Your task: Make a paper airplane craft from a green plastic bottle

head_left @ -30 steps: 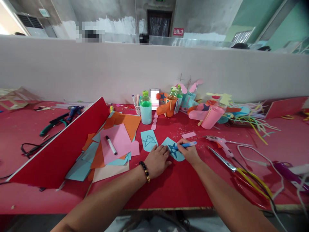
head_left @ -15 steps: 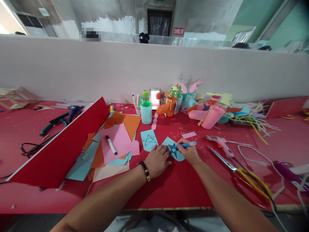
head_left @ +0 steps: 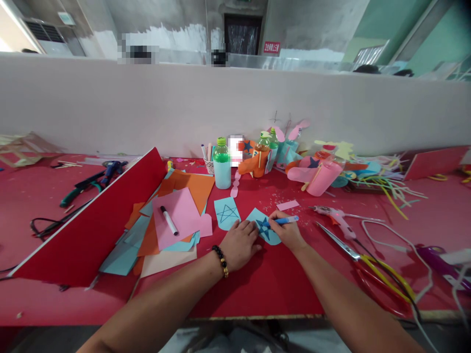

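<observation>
My right hand (head_left: 289, 233) pinches a blue marker (head_left: 287, 220), its tip on a light blue paper piece (head_left: 273, 239). A dark blue star, mostly coloured in, shows on that paper. Lying flat with fingers stretched out, my left hand (head_left: 241, 245) presses the paper's left edge against the red tabletop. Just beyond my left fingers lies a second light blue paper piece (head_left: 227, 212) with a star drawn only in outline.
Coloured paper sheets (head_left: 180, 215) with a black-and-white marker (head_left: 169, 220) lie left, beside a leaning red board (head_left: 95, 225). Bottles (head_left: 222, 169) wrapped in paper stand behind. Large scissors (head_left: 356, 257), a pink glue gun (head_left: 338, 218) and cords are at right.
Almost nothing differs. Both hands, the blue marker and the paper keep their places, with only a very slight shift of the whole view.
</observation>
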Available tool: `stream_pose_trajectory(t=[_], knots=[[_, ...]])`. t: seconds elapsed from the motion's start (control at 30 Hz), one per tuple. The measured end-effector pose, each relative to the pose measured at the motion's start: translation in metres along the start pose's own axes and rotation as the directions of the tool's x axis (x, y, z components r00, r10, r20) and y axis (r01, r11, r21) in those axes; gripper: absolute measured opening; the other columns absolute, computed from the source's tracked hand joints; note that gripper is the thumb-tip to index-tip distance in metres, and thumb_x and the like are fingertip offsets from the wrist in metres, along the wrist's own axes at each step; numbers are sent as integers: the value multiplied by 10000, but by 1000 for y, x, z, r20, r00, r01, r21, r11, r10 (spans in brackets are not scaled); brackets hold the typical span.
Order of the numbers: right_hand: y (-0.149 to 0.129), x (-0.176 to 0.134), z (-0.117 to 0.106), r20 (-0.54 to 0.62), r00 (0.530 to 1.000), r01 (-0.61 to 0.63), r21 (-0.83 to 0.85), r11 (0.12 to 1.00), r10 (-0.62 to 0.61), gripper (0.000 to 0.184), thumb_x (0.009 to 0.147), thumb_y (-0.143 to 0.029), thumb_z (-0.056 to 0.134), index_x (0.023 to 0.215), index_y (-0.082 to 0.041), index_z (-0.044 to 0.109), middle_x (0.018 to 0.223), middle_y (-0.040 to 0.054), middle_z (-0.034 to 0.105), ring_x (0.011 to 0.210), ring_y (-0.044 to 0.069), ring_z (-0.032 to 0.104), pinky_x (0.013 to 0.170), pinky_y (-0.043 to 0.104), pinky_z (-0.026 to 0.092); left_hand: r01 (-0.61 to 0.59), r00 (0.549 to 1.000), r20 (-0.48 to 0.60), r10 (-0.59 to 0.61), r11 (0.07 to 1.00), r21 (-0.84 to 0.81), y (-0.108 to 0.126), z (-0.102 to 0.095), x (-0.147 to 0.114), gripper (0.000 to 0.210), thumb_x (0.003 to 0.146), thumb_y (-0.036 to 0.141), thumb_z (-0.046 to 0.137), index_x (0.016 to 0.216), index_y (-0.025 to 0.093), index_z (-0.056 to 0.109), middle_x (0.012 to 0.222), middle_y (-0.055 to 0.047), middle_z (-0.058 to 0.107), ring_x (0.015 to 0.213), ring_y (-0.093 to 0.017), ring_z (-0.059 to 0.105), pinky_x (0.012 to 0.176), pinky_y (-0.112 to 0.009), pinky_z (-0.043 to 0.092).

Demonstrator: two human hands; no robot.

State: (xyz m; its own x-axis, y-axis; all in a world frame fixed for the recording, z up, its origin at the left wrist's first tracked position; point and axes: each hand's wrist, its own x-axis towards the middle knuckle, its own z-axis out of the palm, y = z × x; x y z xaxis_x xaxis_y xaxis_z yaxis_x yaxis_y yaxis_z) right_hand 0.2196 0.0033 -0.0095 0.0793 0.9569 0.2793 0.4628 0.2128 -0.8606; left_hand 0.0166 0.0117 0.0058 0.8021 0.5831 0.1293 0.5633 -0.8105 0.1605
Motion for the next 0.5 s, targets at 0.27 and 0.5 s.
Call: stream_pose_trajectory(t=[0.27,0.5], knots=[[1,-1,-1,21,1000,-11,36,999,10,143,798,-266,542,671,-203,523,554,-43,476,516,110,423,494,234,335,-2,1000,-11,2,1000,3,0,0,0,445,946,430,464,1305,170,495,1402,-100,480,1283,-271,409,1083,-483,290],[2,-1,0,38,999,-22,62,998,20,150,786,-261,542,652,-203,509,521,-52,452,490,103,404,473,230,320,-1,1000,-9,1,1000,6,0,-1,0,451,945,434,464,1307,166,493,1399,-100,480,1280,-268,409,1078,-477,296]])
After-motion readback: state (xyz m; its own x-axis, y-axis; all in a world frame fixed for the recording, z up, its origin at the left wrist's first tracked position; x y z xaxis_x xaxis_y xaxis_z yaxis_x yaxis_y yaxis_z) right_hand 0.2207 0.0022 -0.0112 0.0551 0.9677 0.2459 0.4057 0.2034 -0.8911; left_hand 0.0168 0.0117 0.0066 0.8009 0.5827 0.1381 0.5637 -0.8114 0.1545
